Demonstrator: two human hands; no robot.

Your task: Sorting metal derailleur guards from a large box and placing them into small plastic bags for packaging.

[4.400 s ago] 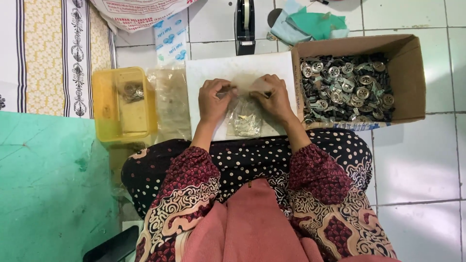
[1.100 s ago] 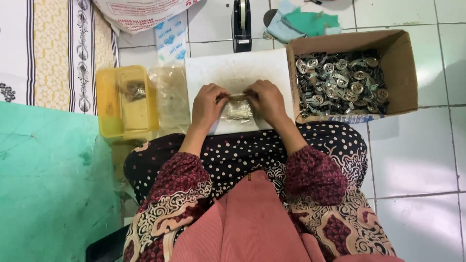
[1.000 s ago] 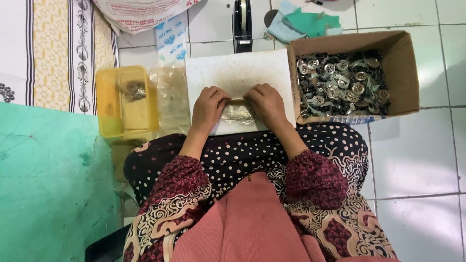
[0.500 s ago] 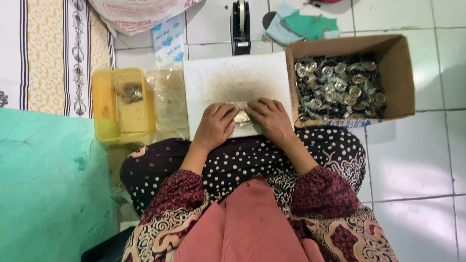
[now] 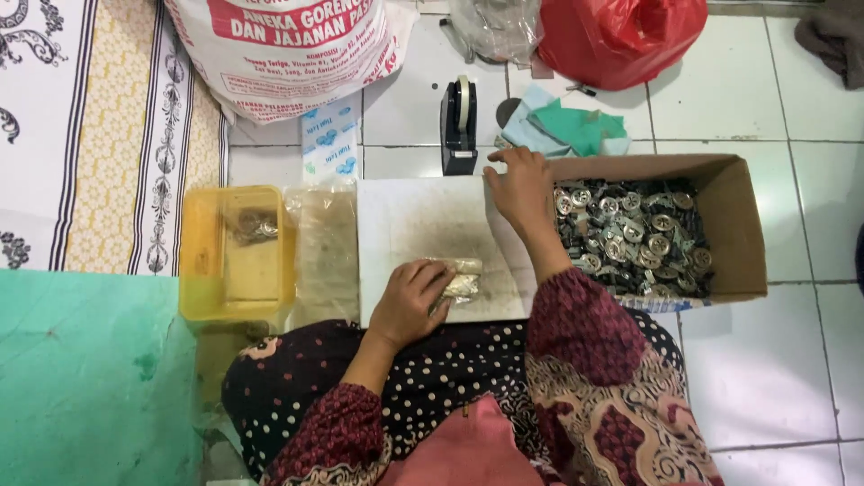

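My left hand [image 5: 412,301] presses down on a small folded clear plastic packet [image 5: 463,280] of metal parts, near the front edge of a white board [image 5: 432,225] on my lap. My right hand [image 5: 519,187] reaches forward over the board's far right corner, fingers apart and holding nothing, close to a black tape dispenser [image 5: 458,126]. Right of the board stands a cardboard box [image 5: 733,225] filled with several small round metal parts [image 5: 634,236].
A yellow plastic tub [image 5: 236,254] with a few parts and a stack of clear bags [image 5: 326,252] lie left of the board. Farther back are a big printed white sack [image 5: 288,45], a red plastic bag [image 5: 621,36], green cloths [image 5: 567,130] and a teal surface [image 5: 85,378] at left.
Both hands were folding the packet together on the board. Now my right hand has let go and reached forward toward the tape dispenser, while my left hand stays on the packet.
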